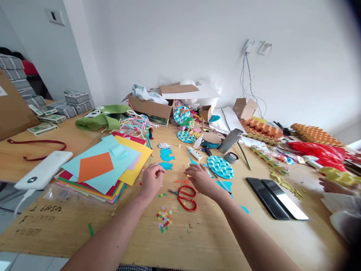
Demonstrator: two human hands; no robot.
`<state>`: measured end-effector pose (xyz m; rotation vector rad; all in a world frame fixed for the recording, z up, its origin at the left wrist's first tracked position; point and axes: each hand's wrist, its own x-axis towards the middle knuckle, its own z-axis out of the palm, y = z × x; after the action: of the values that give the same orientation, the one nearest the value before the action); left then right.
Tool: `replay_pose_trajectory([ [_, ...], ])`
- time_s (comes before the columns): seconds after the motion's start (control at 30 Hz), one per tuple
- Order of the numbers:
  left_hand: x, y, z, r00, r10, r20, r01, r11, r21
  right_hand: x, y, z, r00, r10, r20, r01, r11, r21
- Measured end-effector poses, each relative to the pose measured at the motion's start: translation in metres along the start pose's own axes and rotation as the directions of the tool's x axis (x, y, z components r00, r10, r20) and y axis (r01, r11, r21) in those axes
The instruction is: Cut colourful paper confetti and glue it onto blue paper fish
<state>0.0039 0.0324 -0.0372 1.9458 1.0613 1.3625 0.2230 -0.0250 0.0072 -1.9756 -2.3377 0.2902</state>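
Note:
My left hand (pixel 152 178) rests on the wooden table (pixel 214 241) with its fingers curled in, near a blue paper cut-out (pixel 167 155). Whether it holds anything I cannot make out. My right hand (pixel 199 177) lies fingers-down on the table over a small orange paper scrap (pixel 180 181), just above the red-handled scissors (pixel 186 196). A little pile of coloured paper bits (pixel 164 219) lies nearer me. A glue bottle (pixel 194 153) and a blue patterned paper disc (pixel 220 166) are just beyond my right hand.
A stack of coloured paper sheets (pixel 104 167) lies at left, beside a white power bank (pixel 43 170). Two dark phones (pixel 276 197) lie at right. Cardboard boxes (pixel 158 103), pipe cleaners, a metal flask (pixel 229 141), tape and orange egg trays (pixel 262 130) crowd the back. Another person's hand (pixel 332 186) shows at far right.

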Motion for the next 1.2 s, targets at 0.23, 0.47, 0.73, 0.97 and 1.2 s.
replay_pose_trajectory([
  [0.23, -0.001, -0.001, 0.0, 1.0, -0.001, -0.008, 0.001, 1.0, 0.014, -0.016, -0.008, 0.004, 0.999, -0.004, 0.044, -0.002, 0.989, 0.148],
  [0.47, -0.002, 0.001, 0.0, 1.0, 0.006, 0.0, -0.006, 0.999, 0.032, -0.023, -0.017, 0.025, 0.99, 0.001, 0.143, -0.032, 0.977, 0.211],
  [0.73, -0.002, -0.005, 0.001, 1.0, 0.003, -0.01, -0.003, 0.998, 0.057, -0.033, -0.002, 0.014, 0.993, -0.006, 0.117, -0.048, 0.887, 0.459],
  [0.97, -0.004, -0.01, 0.006, 0.999, 0.015, 0.042, -0.018, 0.998, 0.052, -0.04, 0.014, 0.008, 0.985, 0.063, -0.158, 0.121, 0.392, 0.912],
  [1.2, -0.009, -0.002, 0.011, 0.994, 0.032, 0.105, -0.032, 0.999, -0.002, -0.035, 0.008, 0.014, 0.978, 0.079, -0.191, 0.162, 0.284, 0.945],
])
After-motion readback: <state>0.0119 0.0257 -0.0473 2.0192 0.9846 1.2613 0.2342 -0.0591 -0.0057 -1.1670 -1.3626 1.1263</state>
